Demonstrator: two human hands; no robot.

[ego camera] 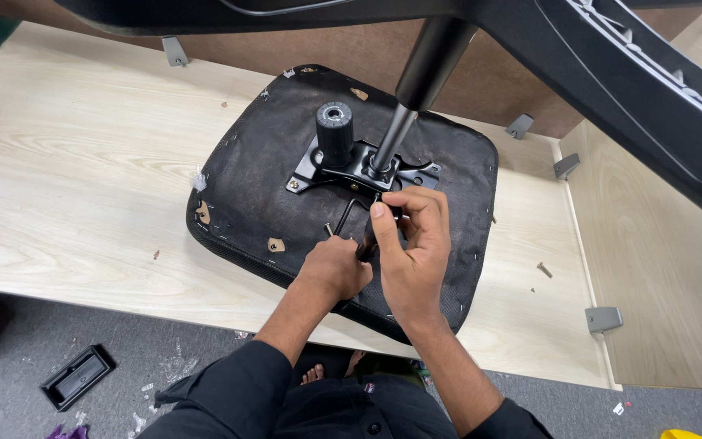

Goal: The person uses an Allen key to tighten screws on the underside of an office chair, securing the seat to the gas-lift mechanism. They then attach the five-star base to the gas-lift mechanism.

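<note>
Two hands work on the upturned seat (pixel 286 203) on the wooden board (pixel 83 162): left hand (pixel 336 268) and right hand (pixel 412 244) pinch a bent key (pixel 349 210) near the metal plate (pixel 343 172); key may slip off, as grip is only fingertips

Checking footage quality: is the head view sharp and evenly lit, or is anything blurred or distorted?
Head view: even, soft light, no glare; both hands, left hand and right hand, and the seat underside are sharp; the chair base looms near the lens, stretched by wide-angle distortion.
</note>
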